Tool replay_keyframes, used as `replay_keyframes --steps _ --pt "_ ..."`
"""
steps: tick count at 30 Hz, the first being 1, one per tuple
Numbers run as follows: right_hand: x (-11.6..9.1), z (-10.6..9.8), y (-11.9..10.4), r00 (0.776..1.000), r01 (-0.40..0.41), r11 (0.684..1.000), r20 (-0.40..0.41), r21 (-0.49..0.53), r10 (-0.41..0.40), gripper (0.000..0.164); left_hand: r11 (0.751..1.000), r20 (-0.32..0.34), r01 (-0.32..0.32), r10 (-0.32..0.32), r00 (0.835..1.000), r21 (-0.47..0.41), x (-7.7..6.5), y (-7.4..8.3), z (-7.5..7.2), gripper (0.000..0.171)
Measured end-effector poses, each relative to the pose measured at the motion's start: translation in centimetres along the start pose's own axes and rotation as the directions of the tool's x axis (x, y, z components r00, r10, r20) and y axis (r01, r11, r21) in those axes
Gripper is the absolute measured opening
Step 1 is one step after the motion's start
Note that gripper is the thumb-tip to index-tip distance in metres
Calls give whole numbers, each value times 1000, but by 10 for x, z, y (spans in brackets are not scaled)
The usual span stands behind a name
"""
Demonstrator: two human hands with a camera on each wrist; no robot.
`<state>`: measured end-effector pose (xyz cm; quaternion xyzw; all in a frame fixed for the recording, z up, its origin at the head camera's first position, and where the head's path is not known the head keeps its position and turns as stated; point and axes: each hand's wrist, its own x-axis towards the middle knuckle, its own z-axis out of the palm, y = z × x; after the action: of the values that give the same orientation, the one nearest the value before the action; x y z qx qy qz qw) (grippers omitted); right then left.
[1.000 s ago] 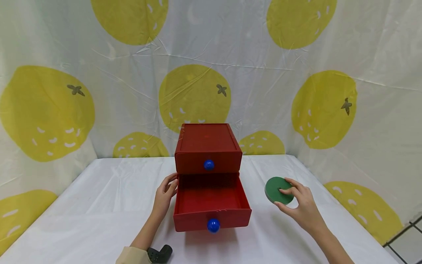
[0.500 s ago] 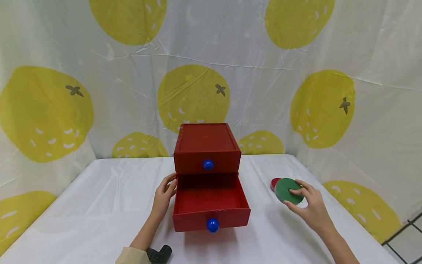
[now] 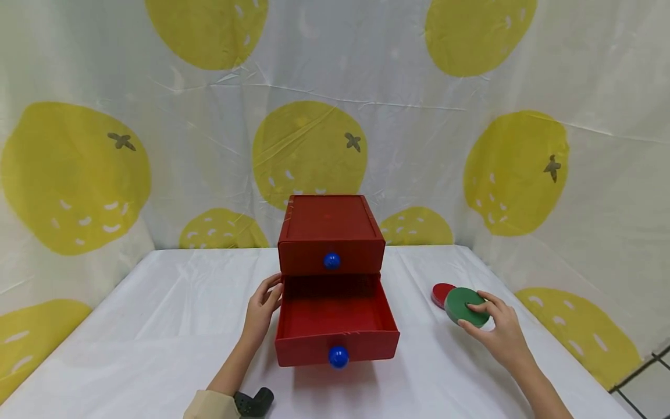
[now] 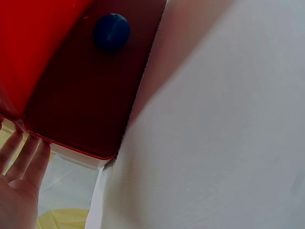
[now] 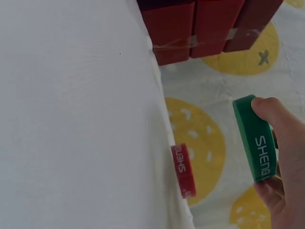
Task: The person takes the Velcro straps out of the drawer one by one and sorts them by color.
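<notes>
Right hand (image 3: 503, 336)'s got a green disc (image 3: 462, 306) in its grip, red disc (image 3: 440, 293) nearby; left hand (image 3: 259, 314)'s loose, fingers straight-ish against the red drawer unit (image 3: 330, 224).

Yellow-fruit curtain (image 3: 204, 145) behind far edge of white worktop (image 3: 157, 308), also both sides; dark-jointed tiles (image 3: 646, 381) off near right corner

The green disc (image 3: 461, 306) partly hides the red disc (image 3: 441, 294), and the head view crops the left sleeve (image 3: 211, 405).
</notes>
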<state>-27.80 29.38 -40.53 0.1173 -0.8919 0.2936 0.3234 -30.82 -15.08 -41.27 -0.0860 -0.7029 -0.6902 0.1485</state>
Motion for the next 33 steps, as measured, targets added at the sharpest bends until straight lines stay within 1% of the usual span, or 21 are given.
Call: replay_keyframes --steps 10,14,18,21,27,30,33 --pt "2 4 12 1000 15 999 -4 34 -15 31 1000 -11 -3 3 1000 7 -1 1 1 37" --pt "5 6 16 999 -16 999 32 32 15 31 1000 -12 5 -5 1000 18 -1 1 -1 37" --pt "7 9 22 994 -67 997 86 25 64 31 1000 -16 0 0 1000 24 -1 0 -2 38" --pt "7 10 25 987 -103 995 128 19 100 32 1000 -21 -2 3 1000 24 -1 -1 -1 38" --pt "8 11 33 971 -143 990 193 -4 141 33 1000 -13 4 -4 1000 10 -1 0 0 37" --pt "7 11 37 956 -170 985 238 -21 170 35 1000 -5 8 -8 1000 3 -1 1 1 37" --pt "7 10 40 937 -200 979 286 -31 201 39 1000 -5 11 -11 1000 10 0 0 1 37"
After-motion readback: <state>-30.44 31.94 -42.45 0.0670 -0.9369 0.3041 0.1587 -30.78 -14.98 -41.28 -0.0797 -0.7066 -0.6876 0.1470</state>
